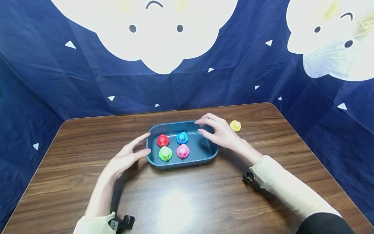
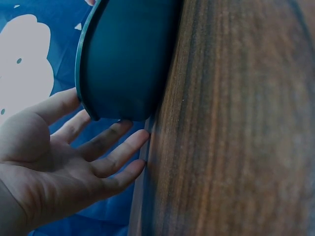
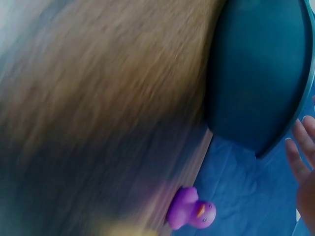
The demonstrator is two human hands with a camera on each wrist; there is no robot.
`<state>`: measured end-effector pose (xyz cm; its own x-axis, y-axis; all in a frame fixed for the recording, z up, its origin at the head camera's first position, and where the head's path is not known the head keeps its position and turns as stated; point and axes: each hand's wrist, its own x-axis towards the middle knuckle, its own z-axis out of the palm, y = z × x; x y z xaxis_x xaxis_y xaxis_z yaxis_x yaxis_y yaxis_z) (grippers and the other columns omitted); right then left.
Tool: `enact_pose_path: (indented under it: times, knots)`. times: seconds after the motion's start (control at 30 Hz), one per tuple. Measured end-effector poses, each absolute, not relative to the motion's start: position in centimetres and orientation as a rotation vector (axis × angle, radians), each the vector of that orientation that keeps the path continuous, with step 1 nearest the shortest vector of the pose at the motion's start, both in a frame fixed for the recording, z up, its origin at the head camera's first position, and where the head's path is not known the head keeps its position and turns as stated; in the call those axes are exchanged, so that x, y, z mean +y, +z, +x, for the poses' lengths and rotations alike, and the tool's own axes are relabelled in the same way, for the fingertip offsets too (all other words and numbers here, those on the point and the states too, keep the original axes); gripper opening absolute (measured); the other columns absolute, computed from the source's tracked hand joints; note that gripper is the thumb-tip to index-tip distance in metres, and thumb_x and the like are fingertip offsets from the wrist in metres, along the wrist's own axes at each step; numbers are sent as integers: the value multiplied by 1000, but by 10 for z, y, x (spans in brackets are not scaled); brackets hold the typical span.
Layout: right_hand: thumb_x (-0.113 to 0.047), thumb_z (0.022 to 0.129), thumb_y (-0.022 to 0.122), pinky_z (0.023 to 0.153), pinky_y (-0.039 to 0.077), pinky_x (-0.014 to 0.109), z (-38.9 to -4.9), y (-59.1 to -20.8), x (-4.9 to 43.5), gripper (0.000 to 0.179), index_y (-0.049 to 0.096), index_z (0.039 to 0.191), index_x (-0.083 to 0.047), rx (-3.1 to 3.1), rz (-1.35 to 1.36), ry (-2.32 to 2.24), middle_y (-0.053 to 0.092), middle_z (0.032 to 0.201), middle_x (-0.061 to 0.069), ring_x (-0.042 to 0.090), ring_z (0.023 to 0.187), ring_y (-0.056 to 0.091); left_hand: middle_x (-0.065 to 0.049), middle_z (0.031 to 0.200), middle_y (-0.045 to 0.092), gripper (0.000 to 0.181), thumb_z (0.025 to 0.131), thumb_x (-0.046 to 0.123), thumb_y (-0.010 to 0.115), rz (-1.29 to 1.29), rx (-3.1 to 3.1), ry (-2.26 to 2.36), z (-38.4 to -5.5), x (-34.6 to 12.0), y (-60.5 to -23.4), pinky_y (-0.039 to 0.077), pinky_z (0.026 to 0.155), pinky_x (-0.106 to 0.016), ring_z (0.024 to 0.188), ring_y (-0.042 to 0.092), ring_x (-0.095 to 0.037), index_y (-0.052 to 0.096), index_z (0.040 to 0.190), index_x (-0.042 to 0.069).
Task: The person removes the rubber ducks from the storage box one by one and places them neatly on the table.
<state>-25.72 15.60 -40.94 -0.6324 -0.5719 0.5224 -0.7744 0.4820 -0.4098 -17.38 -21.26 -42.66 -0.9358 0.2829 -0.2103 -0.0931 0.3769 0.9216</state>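
A dark blue-green oblong tray (image 1: 187, 163) stands on the table with four-sided walls and rounded corners. Inside, toward its left, sit a red duck (image 1: 162, 140), a blue duck (image 1: 182, 138), a green duck (image 1: 165, 153) and a pink duck (image 1: 183, 151). My left hand (image 1: 127, 157) has its fingers spread against the tray's left end, thumb and fingertips at the rim. Over the tray's right end, my right hand (image 1: 222, 132) hovers with loosely bent fingers and nothing between them. Just beyond it lies a yellow duck (image 1: 235, 125). The right wrist view shows a purple duck (image 3: 191, 209) outside the tray.
The brown wooden table (image 1: 87, 175) ends at a back edge close behind the tray. A dark blue cloth (image 1: 81, 81) with white clouds and small triangles hangs behind and at both sides. Glare marks the tabletop in front.
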Motion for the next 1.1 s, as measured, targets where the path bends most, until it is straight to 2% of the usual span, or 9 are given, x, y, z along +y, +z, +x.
enact_pose_path:
  times: [0.1, 0.33, 0.53, 0.7, 0.9, 1.1]
  knots:
    - [-21, 94, 75, 86, 57, 32, -255, -409, 150, 28, 73, 123, -20, -2438, 1175, 917, 70, 109, 3, 14, 99, 66, -22, 160, 41, 72, 102, 26, 65, 168, 2310, 1579, -174, -213, -426, 29, 124, -63, 145, 47, -43, 29, 163, 24]
    - [-19, 93, 77, 81, 61, 43, -251, -412, 139, 31, 73, 124, -19, -2469, 1243, 974, 69, 109, 2, 25, 96, 68, -22, 161, 41, 71, 102, 26, 65, 170, 2312, 1576, -174, -213, -426, 29, 124, -63, 146, 45, -43, 29, 163, 23]
    - [-20, 93, 77, 78, 61, 35, -249, -415, 132, 31, 74, 124, -19, -2465, 1286, 955, 69, 110, -2, 16, 95, 67, -23, 161, 40, 71, 102, 26, 65, 167, 2311, 1573, -175, -212, -426, 28, 124, -64, 147, 44, -43, 29, 163, 23]
    - [-16, 92, 78, 74, 60, 40, -249, -418, 126, 29, 75, 120, -12, -2431, 1356, 980, 70, 106, 5, 22, 93, 68, -22, 161, 40, 71, 102, 25, 64, 163, 2309, 1577, -175, -213, -426, 28, 124, -64, 147, 44, -43, 29, 163, 23]
    - [-21, 95, 75, 71, 57, 39, -248, -421, 120, 25, 75, 119, -13, -2450, 1405, 926, 69, 107, 4, 21, 92, 65, -23, 161, 41, 71, 102, 25, 64, 159, 2306, 1576, -174, -212, -425, 28, 124, -63, 147, 44, -43, 29, 164, 23]
    - [-20, 93, 78, 75, 59, 39, -248, -424, 115, 27, 75, 118, -13, -2446, 1446, 905, 70, 106, 6, 21, 91, 66, -23, 161, 41, 71, 102, 26, 64, 159, 2305, 1572, -174, -212, -425, 27, 124, -64, 146, 45, -43, 28, 164, 24]
